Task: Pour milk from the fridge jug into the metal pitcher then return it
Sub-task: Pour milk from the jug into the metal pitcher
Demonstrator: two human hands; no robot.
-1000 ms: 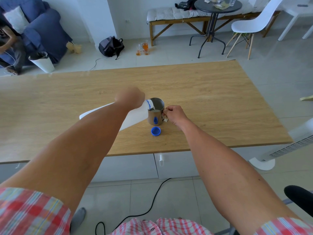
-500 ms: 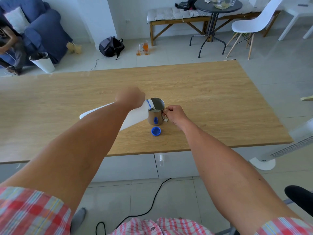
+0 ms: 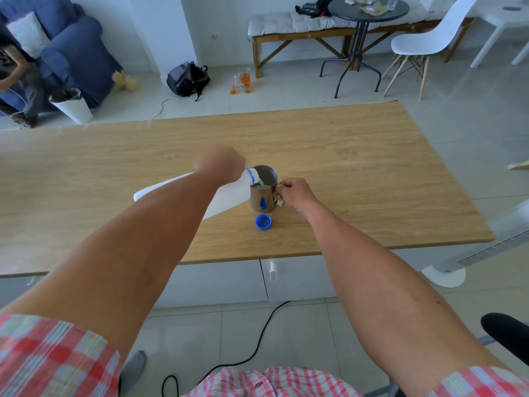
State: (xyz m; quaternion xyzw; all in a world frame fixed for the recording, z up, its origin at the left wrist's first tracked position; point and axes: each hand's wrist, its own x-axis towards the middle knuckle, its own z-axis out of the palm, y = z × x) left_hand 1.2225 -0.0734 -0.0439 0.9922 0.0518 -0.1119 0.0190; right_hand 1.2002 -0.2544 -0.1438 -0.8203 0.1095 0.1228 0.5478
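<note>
A white plastic milk jug [image 3: 229, 197] with a blue neck ring is tipped steeply to the right, its mouth over the rim of the metal pitcher [image 3: 262, 193]. Milk runs from the jug into the pitcher, which stands upright on the wooden table [image 3: 357, 173]. My left hand [image 3: 220, 166] grips the jug near its top; my forearm hides much of the jug's body. My right hand [image 3: 294, 194] holds the pitcher's handle on its right side. The jug's blue cap [image 3: 263, 222] lies open side up on the table just in front of the pitcher.
Beyond the table are a backpack [image 3: 187, 78], glasses on the floor [image 3: 243, 81], a bench, a round black table and a white chair [image 3: 423, 44]. A white fan [image 3: 486, 247] stands at the table's right front corner. A black cable [image 3: 243, 359] runs across the floor.
</note>
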